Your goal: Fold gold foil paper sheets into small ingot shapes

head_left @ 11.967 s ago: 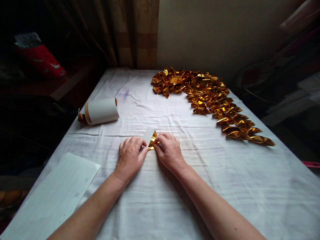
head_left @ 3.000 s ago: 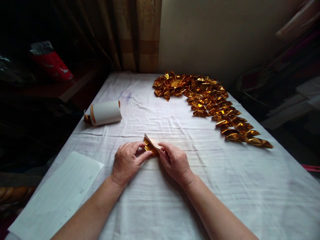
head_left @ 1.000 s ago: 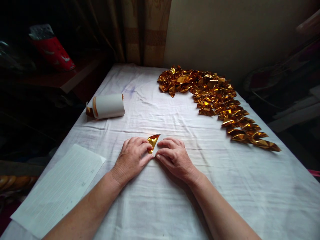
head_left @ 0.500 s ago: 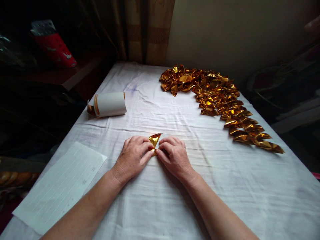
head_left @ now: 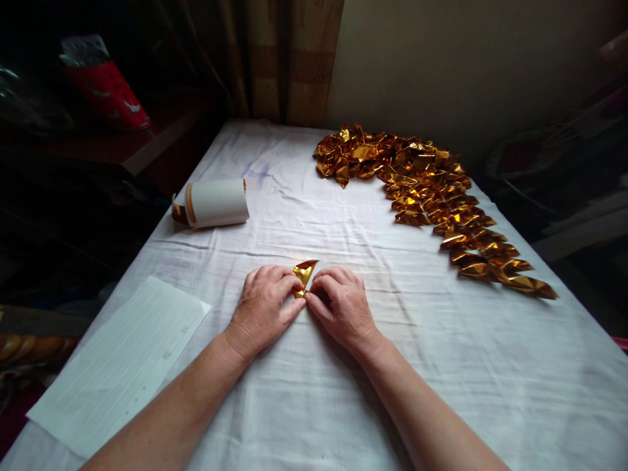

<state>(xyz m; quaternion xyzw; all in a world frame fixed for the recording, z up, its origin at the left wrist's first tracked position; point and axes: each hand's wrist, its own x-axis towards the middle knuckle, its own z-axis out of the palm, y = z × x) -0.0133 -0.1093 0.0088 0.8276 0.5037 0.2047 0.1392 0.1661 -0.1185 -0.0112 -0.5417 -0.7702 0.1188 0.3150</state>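
A small piece of gold foil paper (head_left: 304,272), white on its back, lies half folded on the white cloth at the table's middle. My left hand (head_left: 263,309) pinches its left edge with thumb and fingers closed on it. My right hand (head_left: 343,307) pinches its right side, fingers curled over the fold. Both hands rest on the cloth and touch at the fingertips. Most of the paper is hidden under the fingers.
A long curved pile of folded gold foil pieces (head_left: 426,196) runs along the far right of the white-clothed table (head_left: 314,405). A roll of white-backed foil sheets (head_left: 213,203) lies at the left edge. A lined white sheet (head_left: 122,360) lies near left. A red object (head_left: 105,88) sits on a dark shelf.
Over the last seconds the foil piece has been turned and folded tighter between my fingers; a gold corner now sticks up. Both hands have stayed in the same spot.
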